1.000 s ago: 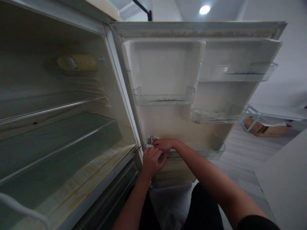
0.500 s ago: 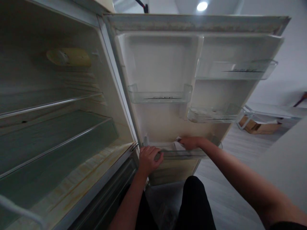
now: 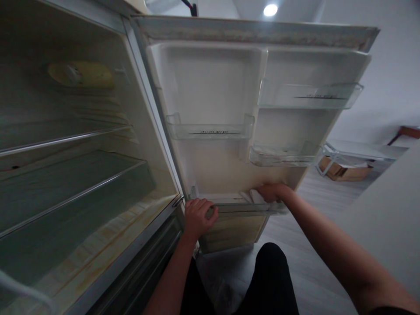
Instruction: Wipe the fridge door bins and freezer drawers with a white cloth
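The fridge door stands wide open, its inner side facing me. Along its bottom runs a clear door shelf. My left hand is closed over the hinge-side end of that shelf's front rim, fingers curled round it. Inside the shelf, toward its free end, my right hand grips a white cloth, pressed down near the shelf floor. Whether it is cloth or paper is hard to tell. My right fingertips are partly hidden behind the cloth and the shelf front.
To the left is the fridge interior with glass shelves and a stained floor. Higher on the door sit more clear pockets. My knees are below the door. A cardboard box lies under a white table at right.
My right hand has slid the cloth along the bottom shelf toward the door's free edge. My left hand keeps its hold. The whole view has shifted slightly.
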`<state>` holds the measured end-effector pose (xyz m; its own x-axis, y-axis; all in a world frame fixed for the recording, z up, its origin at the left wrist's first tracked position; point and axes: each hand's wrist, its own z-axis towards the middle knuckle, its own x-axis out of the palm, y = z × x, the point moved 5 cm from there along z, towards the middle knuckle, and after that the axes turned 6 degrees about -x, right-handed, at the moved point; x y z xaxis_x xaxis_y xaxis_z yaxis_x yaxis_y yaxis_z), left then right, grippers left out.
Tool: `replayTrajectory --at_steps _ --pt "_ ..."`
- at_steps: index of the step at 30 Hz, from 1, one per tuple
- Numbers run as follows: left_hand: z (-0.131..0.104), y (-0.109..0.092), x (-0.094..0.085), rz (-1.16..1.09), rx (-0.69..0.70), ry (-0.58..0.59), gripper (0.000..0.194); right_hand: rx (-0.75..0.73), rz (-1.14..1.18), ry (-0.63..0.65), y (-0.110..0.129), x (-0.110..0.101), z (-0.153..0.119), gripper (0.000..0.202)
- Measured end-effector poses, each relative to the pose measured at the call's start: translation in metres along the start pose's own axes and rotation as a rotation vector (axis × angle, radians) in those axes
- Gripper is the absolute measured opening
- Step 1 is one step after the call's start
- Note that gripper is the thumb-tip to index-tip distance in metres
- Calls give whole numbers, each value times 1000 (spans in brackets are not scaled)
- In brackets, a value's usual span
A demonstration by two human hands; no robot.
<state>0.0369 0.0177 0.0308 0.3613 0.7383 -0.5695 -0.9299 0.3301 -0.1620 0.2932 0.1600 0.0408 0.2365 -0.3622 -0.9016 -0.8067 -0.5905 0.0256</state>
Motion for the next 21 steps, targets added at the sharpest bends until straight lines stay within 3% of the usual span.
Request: replayTrajectory --at_steps 3,6,8,11,14,17,19,21 --pt "2 -2 1 5 2 1 10 -103 46 -41 27 -6 21 25" --pt "1 -2 3 20 26 1 7 -368 191 -240 59 -22 28 16" --pt "-4 -1 2 25 67 -1 12 -483 348 -389 75 -34 22 13" --pt "-23 1 -5 -29 100 -72 36 -642 572 -619 100 -50 4 16" --pt "-47 10 -16 -143 -82 -214 48 -868 739 -800 140 -58 -14 20" --pt "-73 20 -17 -258 -294 -301 57 -935 641 -849 188 -51 -14 17" --pt "-89 28 -12 -301 -381 -296 60 -868 421 -824 217 -40 -5 17" --pt "-101 37 -5 -300 -436 -224 51 -751 207 -802 237 -29 6 22"
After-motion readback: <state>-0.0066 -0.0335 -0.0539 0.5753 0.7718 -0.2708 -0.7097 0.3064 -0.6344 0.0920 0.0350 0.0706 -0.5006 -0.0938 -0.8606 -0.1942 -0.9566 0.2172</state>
